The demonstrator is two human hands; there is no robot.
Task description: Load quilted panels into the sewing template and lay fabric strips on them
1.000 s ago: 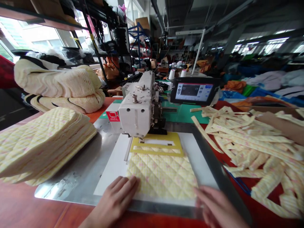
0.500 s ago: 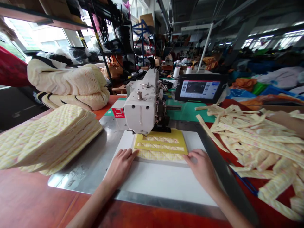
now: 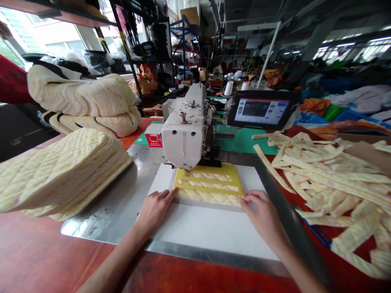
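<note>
A yellow slotted template (image 3: 210,182) lies over a quilted yellow fabric piece (image 3: 210,197) on a white board (image 3: 210,230), just under the head of a white sewing machine (image 3: 186,132). My left hand (image 3: 154,209) lies flat on the board, fingers stretched out, its fingertips at the template's front left corner. My right hand (image 3: 264,215) rests flat too, with its fingertips at the front right corner. Neither hand grips anything.
A stack of quilted yellow pieces (image 3: 61,173) sits at the left, rolled quilting (image 3: 82,106) behind it. Several cut quilted strips (image 3: 330,179) are heaped at the right. A touchscreen panel (image 3: 262,112) stands behind the machine. A steel plate (image 3: 113,207) surrounds the board.
Both hands slid away from me along the board, pushing the quilted piece under the template toward the machine. Most of the quilted piece is now beneath the template and machine head.
</note>
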